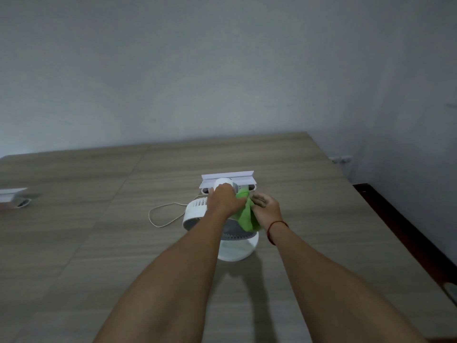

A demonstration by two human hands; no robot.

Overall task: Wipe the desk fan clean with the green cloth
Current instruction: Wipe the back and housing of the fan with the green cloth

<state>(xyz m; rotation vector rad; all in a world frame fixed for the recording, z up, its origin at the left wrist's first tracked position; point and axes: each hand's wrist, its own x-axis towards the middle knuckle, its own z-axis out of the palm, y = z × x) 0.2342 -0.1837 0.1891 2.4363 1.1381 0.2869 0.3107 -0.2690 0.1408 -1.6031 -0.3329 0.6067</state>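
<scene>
Green crumpled cloth (246, 214) pinched in right hand (265, 206) grip; left hand (222, 200) grip clasped over round white plastic desk fan (197, 214) on wood-grain table (99, 243).

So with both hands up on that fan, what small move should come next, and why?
Probably drag the green cloth down across the fan housing. The left hand steadies the top, the right hand grips the cloth bunched against the fan, and the front grille below looks untouched.

The desk (99, 243) lies bare along its near edge and left half. Mid-desk the white fan (197, 216) blocks the way, a white box (228, 180) just behind it and a looped cord (160, 216) trailing left; another box (12, 196) sits at the left edge.
</scene>
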